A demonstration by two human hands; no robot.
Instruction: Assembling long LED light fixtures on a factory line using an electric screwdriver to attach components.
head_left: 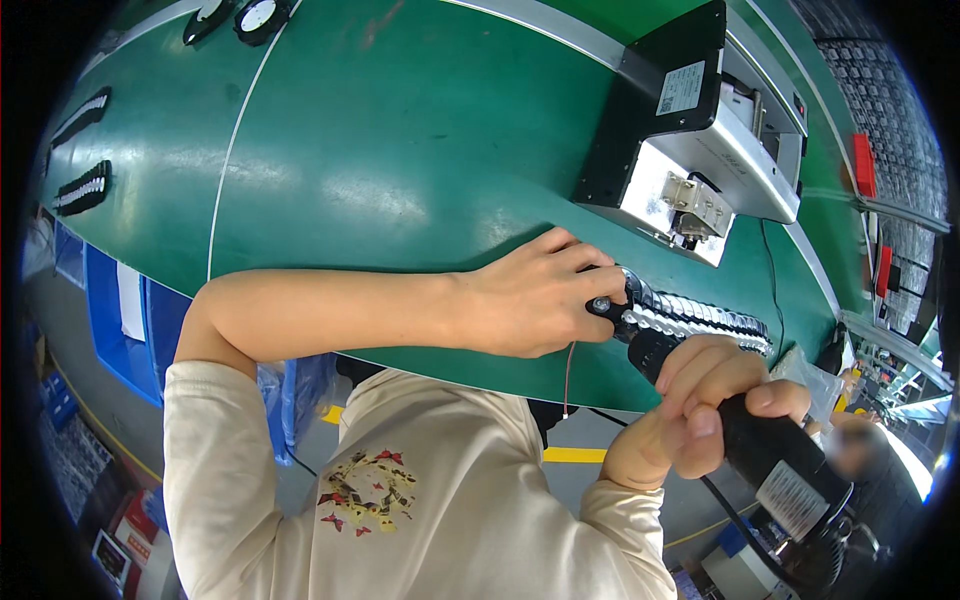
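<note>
black strip (700, 318) under left hand (540, 300) fingers

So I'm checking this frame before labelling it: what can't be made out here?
- Head view: tip of the black power screwdriver, hidden by the left hand and right hand.
- Long black part with white clips: near end covered by the left hand.
- Black and white parts at the left rim: too small and bent.

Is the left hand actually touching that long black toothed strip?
Touching: the head view shows the left hand with its fingers closed over the near end of the black toothed strip.
</note>
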